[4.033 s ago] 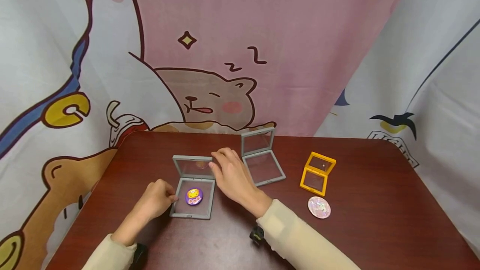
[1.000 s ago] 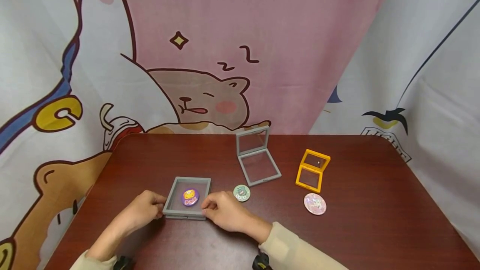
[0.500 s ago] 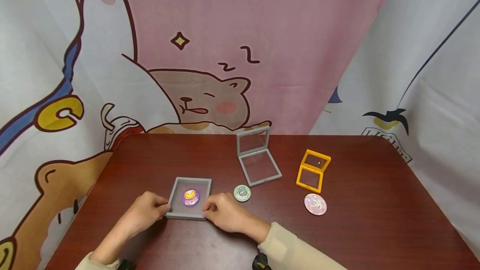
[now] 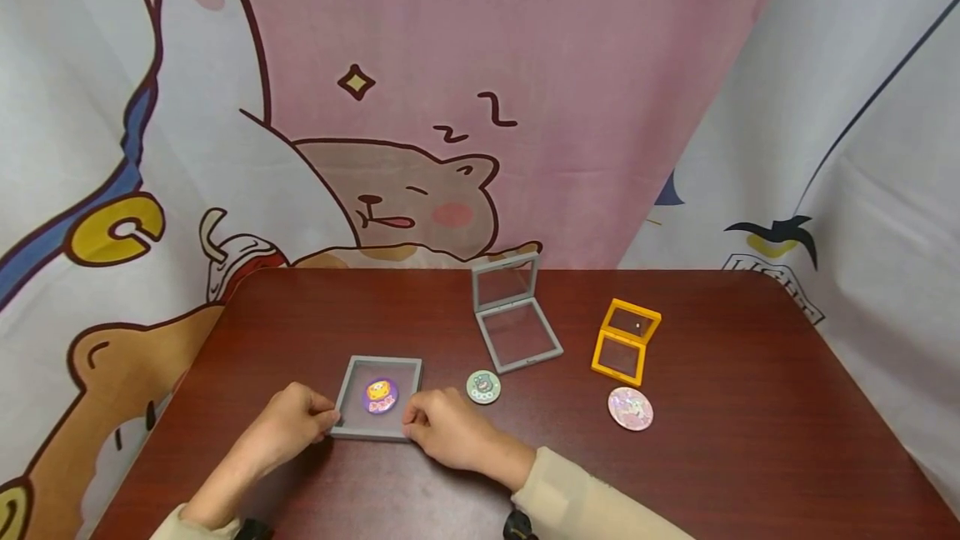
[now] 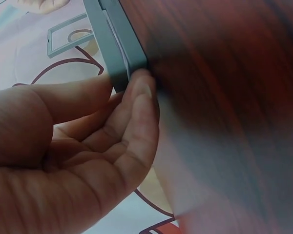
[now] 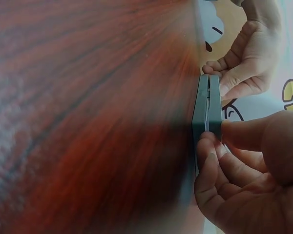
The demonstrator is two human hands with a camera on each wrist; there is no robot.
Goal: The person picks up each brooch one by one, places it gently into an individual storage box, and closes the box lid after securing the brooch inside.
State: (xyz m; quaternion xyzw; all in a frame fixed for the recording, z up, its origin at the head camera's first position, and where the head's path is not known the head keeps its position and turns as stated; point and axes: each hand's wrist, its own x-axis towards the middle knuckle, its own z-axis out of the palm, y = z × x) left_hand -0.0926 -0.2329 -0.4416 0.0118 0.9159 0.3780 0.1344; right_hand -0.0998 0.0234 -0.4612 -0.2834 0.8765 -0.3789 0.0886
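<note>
A square grey display case (image 4: pixel 375 435) with clear panels lies flat at the front left of the table, its lid folded down. Behind the clear panel shows a round purple badge (image 4: pixel 381 396) with a yellow figure. My left hand (image 4: pixel 288 422) pinches the near left corner, thumb above and fingertips at the lower side. At the near right corner my right hand (image 4: pixel 450 427) pinches in the same way. The right wrist view shows a thin slit along the edge of the case (image 6: pixel 201 107), between its two halves. A green badge (image 4: pixel 483 387) lies just beyond my right hand.
A second grey case (image 4: pixel 506 304) stands open at the back middle. Right of it is a small yellow case (image 4: pixel 619 338), also open, with a pink badge (image 4: pixel 630 408) in front. A printed curtain (image 4: pixel 585 107) hangs behind the table.
The grey case's lid has swung down over the purple badge and the gap has narrowed. My right hand has moved from the lid's top to the near corner, uncovering the green badge.
</note>
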